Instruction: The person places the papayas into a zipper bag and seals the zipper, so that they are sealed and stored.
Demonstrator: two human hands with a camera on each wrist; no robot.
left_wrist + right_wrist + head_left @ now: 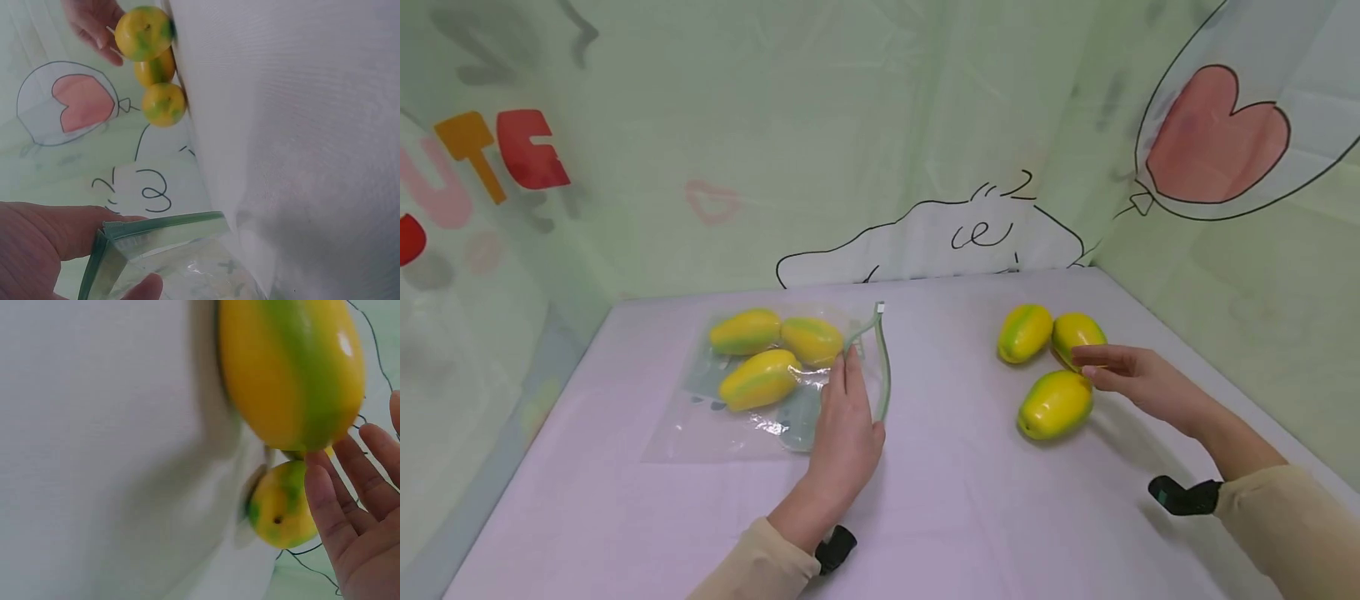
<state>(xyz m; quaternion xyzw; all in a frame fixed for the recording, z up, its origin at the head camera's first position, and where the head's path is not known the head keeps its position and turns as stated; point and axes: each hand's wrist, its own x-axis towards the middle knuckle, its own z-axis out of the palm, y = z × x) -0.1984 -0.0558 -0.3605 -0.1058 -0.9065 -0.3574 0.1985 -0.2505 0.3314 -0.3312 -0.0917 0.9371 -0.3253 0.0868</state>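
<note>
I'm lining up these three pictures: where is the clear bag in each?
Head: the clear bag lies left of centre.
Left wrist: the clear bag is at the bottom.
Right wrist: not in it.
Shared landmark: the loose yellow fruits, at right in head, at top in left wrist, right of centre in right wrist.

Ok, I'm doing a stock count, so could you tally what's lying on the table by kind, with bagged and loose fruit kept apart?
Bagged yellow-green fruits: 3
Loose yellow-green fruits: 3
Clear zip bag: 1
Total: 7
</note>
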